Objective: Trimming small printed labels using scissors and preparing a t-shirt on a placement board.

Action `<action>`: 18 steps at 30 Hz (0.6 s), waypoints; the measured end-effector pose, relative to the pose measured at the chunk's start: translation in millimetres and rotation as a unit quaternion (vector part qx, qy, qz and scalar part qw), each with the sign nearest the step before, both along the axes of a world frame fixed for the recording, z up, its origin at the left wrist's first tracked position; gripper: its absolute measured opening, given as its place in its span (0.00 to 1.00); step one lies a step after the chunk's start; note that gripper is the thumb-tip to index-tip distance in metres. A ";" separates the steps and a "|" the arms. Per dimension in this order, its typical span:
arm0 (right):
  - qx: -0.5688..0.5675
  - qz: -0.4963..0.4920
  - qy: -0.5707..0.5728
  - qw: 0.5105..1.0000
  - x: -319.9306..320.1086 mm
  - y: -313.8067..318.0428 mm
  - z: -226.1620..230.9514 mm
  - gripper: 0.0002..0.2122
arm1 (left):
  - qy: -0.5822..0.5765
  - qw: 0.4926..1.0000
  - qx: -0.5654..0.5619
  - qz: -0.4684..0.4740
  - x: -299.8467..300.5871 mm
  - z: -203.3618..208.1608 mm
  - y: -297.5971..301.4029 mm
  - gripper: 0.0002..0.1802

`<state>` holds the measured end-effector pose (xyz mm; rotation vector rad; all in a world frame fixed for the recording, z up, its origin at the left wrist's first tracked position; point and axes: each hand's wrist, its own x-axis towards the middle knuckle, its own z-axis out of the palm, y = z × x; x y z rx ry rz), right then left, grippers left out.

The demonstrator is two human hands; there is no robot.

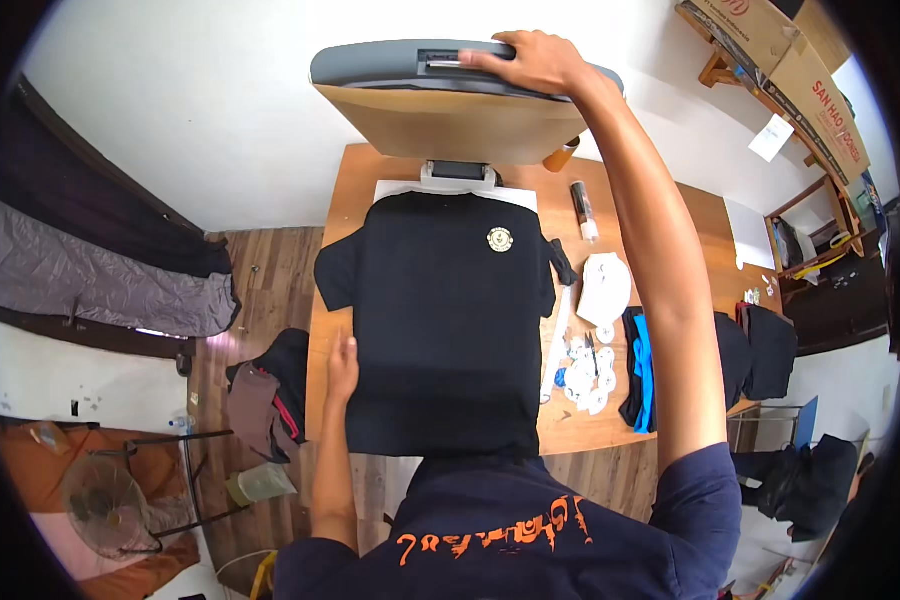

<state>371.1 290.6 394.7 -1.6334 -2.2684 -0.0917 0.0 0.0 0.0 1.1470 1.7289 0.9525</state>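
Observation:
A black T-shirt (pixel 445 325) with a small round pale badge (pixel 500 239) on its chest lies spread over the platen of a heat press. The press's grey-rimmed lid (pixel 380 66) is raised above the shirt's collar, its tan underside (pixel 460 122) facing me. My right hand (pixel 538 64) is up on the lid's top edge, fingers curled over it beside the handle slot. At the shirt's left edge, below the sleeve, my left hand (pixel 343 368) is upright with its fingers stretched out, close against the black fabric; it holds nothing that I can see.
Right of the shirt on the wooden table (pixel 690 230) are a cylinder (pixel 583 210), a white bundle (pixel 604 289), several round white patches (pixel 588 375) and folded clothes (pixel 770 340). Cardboard boxes (pixel 820 100) sit on a shelf at upper right. A fan (pixel 107 500) stands at lower left.

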 end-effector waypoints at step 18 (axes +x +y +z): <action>0.181 0.226 -0.021 0.957 -18.1 -113.3 -71.0 0.22 | 0.422 0.738 0.449 -0.275 120.8 357.6 147.4 0.35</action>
